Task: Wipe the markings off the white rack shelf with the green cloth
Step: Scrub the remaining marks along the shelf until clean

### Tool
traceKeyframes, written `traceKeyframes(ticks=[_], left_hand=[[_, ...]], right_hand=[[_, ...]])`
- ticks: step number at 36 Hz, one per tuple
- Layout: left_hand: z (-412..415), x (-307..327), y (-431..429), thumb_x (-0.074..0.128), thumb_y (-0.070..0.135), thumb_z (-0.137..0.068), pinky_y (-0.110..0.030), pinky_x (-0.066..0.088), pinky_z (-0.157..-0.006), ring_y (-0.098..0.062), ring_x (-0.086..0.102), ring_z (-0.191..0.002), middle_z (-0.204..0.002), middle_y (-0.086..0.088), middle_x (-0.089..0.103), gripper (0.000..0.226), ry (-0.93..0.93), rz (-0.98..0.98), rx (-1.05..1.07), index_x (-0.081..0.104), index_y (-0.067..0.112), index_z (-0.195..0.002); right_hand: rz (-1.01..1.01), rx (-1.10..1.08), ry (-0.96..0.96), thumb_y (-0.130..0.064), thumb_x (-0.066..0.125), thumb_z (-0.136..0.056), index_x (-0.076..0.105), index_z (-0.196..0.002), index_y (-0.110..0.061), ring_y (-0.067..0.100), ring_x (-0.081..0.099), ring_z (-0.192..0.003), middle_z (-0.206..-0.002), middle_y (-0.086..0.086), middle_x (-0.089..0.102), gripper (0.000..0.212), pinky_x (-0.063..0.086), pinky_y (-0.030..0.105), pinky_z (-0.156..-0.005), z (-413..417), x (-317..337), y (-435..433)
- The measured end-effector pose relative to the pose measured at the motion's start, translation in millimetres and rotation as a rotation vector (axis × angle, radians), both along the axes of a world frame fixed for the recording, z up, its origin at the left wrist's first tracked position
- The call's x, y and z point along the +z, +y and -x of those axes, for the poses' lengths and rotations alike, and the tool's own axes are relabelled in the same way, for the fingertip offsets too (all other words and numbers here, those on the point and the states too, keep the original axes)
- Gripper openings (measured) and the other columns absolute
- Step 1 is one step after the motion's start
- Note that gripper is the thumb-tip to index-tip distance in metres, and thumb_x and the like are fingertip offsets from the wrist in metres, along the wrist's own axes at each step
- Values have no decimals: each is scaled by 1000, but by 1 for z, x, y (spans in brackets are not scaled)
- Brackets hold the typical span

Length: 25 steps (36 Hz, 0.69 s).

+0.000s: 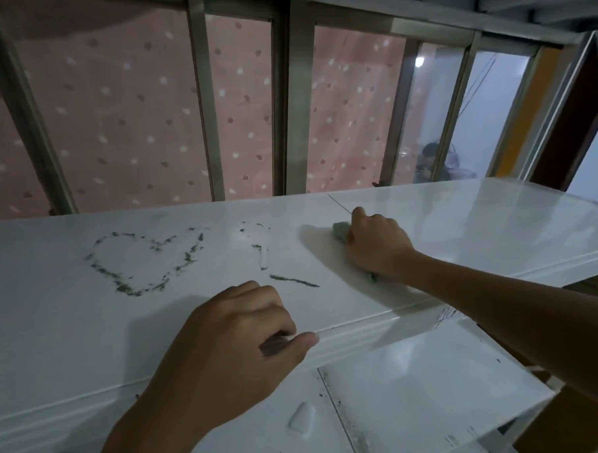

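Left hand (234,345), fingers curled with nothing visibly held, rests on the front edge of the glossy white rack shelf (55,322). On its top lie a smudged dark heart-shaped marking (145,264), then fainter dark strokes (261,252). Farther right, the right hand (377,243) clutches the bunched green cloth (340,232) against the surface.

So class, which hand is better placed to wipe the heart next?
Right: the right hand grips the green cloth on the shelf beside the markings; the left hand rests clothless at the front edge.
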<state>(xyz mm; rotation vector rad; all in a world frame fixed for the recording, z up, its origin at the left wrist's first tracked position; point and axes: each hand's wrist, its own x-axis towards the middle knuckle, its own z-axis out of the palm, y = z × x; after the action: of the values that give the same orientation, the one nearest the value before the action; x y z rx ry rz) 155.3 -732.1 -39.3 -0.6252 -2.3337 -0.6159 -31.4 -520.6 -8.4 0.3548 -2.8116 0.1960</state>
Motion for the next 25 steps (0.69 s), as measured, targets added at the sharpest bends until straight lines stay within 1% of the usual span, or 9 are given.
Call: traceKeyframes(ticks=[3, 6, 8, 11, 16, 19, 21, 23, 25], left_hand=[[-1, 0, -1, 64, 53, -91, -29, 49, -61, -8, 57, -70, -72, 15, 59, 37, -5, -2, 4, 70, 25, -68], [0, -1, -2, 65, 52, -92, -28, 49, -61, -8, 56, -71, -73, 14, 59, 36, -4, 4, 8, 71, 24, -69], [0, -1, -1, 65, 52, -92, -28, 49, -62, -7, 55, -72, -73, 14, 60, 37, -9, 0, 10, 71, 24, -69], [0, 0, -1, 64, 53, -93, -27, 49, -61, -6, 55, -72, -74, 15, 60, 38, -21, -13, 15, 72, 25, -70], [-3, 2, -1, 68, 49, -91, -24, 48, -59, -5, 54, -70, -73, 15, 59, 35, -49, -66, 24, 66, 25, -66], [-3, 2, 1, 67, 50, -91, -25, 48, -60, -5, 55, -71, -73, 14, 59, 35, -54, -62, 45, 66, 25, -66], [-3, 2, 1, 66, 51, -91, -25, 48, -61, -3, 55, -72, -73, 14, 59, 36, -62, -61, 57, 67, 25, -67], [-3, 2, 2, 67, 51, -92, -26, 48, -61, -4, 55, -72, -74, 14, 60, 36, -70, -69, 55, 68, 25, -67], [-3, 3, 2, 68, 51, -91, -25, 49, -62, -3, 57, -74, -75, 15, 61, 34, -77, -70, 54, 70, 25, -69]], right_hand=[[23, -60, -1, -30, 42, -99, 42, -103, -12, 29, 52, -85, -92, 8, 54, 19, 41, 37, -67, 25, 2, -10], [53, -93, 0, -28, 46, -97, 48, -115, -9, 30, 56, -91, -104, 11, 61, 26, 42, 36, -70, 57, 2, -26], [69, -85, 2, -27, 49, -96, 49, -121, -7, 32, 59, -96, -109, 12, 62, 32, 44, 36, -72, 76, 3, -40], [70, -33, 2, -26, 50, -94, 50, -123, -9, 32, 60, -101, -113, 13, 63, 34, 48, 39, -77, 99, 5, -65], [-19, 195, -36, -27, 42, -96, 47, -125, -9, 36, 60, -96, -110, 16, 62, 34, 52, 41, -76, 121, 12, -99], [-75, 381, -52, -28, 41, -99, 45, -114, -10, 34, 59, -87, -96, 15, 61, 24, 50, 39, -73, 126, 15, -111], [-84, 497, -66, -28, 42, -99, 44, -106, -11, 33, 59, -83, -92, 14, 61, 19, 47, 38, -71, 128, 16, -115], [-126, 585, -62, -26, 42, -100, 44, -107, -11, 33, 60, -82, -92, 13, 63, 17, 48, 38, -72, 129, 18, -118], [-179, 661, -46, -26, 41, -101, 44, -110, -11, 33, 60, -78, -89, 11, 63, 18, 46, 37, -69, 126, 17, -122]])
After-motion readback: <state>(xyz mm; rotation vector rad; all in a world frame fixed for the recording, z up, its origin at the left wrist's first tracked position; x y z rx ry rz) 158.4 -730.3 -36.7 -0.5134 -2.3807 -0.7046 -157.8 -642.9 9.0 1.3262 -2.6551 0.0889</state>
